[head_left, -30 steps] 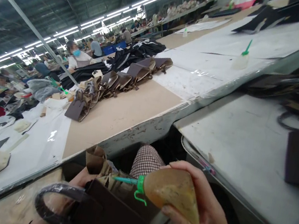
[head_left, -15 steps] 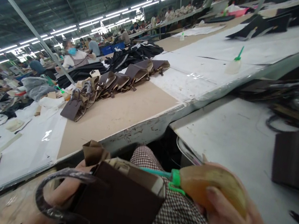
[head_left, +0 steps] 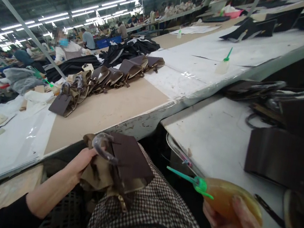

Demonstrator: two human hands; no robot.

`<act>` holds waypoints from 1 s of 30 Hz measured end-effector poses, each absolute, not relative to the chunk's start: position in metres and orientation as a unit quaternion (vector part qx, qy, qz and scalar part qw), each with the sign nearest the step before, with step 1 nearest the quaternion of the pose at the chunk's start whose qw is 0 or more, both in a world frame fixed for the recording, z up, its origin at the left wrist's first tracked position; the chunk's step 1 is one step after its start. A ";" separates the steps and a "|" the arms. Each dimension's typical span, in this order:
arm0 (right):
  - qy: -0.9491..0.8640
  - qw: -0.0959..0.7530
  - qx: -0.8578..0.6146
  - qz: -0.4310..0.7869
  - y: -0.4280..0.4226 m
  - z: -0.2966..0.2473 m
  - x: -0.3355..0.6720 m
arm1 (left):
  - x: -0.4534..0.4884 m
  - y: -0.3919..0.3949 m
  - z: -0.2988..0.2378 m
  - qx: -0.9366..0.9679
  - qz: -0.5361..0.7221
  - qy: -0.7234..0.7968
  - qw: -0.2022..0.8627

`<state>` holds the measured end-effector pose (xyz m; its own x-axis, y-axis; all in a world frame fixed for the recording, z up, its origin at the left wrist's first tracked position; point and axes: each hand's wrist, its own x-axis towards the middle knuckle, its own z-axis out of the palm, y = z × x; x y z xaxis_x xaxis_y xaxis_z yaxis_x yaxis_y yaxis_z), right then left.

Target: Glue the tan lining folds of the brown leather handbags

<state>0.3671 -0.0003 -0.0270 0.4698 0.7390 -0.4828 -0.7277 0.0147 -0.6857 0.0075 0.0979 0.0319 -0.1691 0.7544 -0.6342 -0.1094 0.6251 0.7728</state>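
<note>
My left hand (head_left: 85,163) is closed on the side of a dark brown handbag (head_left: 130,163), which rests against my checked clothing. The bag's curved handle (head_left: 104,148) is wrapped in clear film, and its tan lining shows on the left. In my right hand (head_left: 238,225) is a squeeze bottle (head_left: 231,197) of amber liquid, probably glue, lying nearly level. Its long green nozzle points left, apart from the bag. My right thumb presses along the bottle's side.
Several brown handbags (head_left: 63,101) lie in a row on the long table (head_left: 106,108). Another green-nozzled bottle (head_left: 222,65) stands farther back. On the side table (head_left: 196,125) at right are dark brown bag pieces (head_left: 281,157). A masked co-worker (head_left: 66,49) is across the table.
The bottle's nozzle has come out of the bag's opening, and the bottle has moved right and down. My left hand has shifted the bag upward and turned it.
</note>
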 end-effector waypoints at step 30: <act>0.073 0.461 -0.258 0.846 0.031 -0.032 0.303 | 0.050 0.178 0.004 0.141 0.385 0.603 0.684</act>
